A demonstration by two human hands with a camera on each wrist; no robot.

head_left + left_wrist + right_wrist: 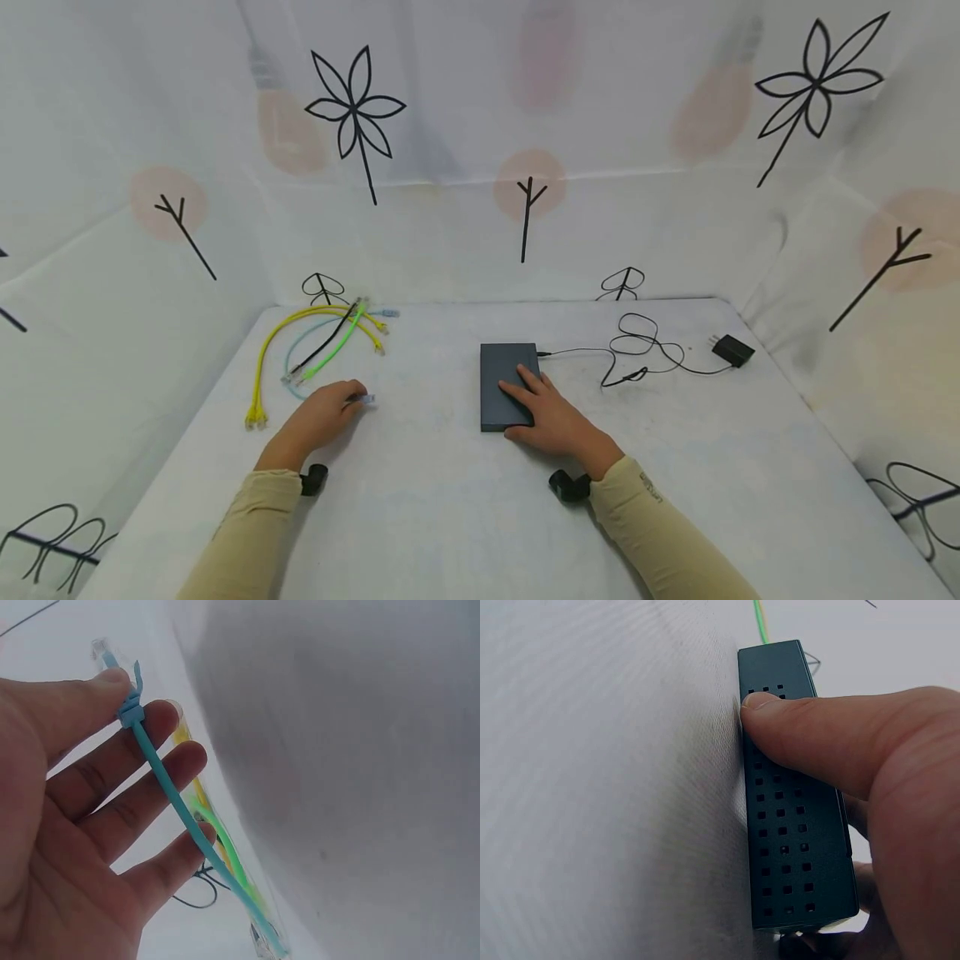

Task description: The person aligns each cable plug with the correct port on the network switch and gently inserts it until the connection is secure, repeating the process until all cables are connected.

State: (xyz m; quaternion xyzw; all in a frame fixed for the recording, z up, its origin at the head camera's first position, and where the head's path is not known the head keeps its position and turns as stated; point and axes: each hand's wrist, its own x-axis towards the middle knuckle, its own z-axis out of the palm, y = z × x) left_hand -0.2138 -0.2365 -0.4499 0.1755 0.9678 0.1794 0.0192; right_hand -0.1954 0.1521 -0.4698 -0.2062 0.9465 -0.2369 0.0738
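Observation:
In my left hand [327, 414], thumb and forefinger pinch a light blue Ethernet cable [176, 796] just behind its clear plug [100, 651]. The cable runs down across the other fingers. My right hand [558, 417] rests spread on a flat dark box [495, 387], perhaps a network switch. Its fingers [534, 382] lie out over the top, while the thumb [810, 735] presses the side with small square vents. A thin black power cord [577, 351] plugs into the box's right side near the far corner.
Yellow cables [260, 367], a black cable [324, 343] and a bright green cable [339, 343] lie at the back left of the white table [420, 517]. At the back right, the looped power cord ends in a black adapter [732, 351]. Printed white cloth walls [450, 242] enclose the table.

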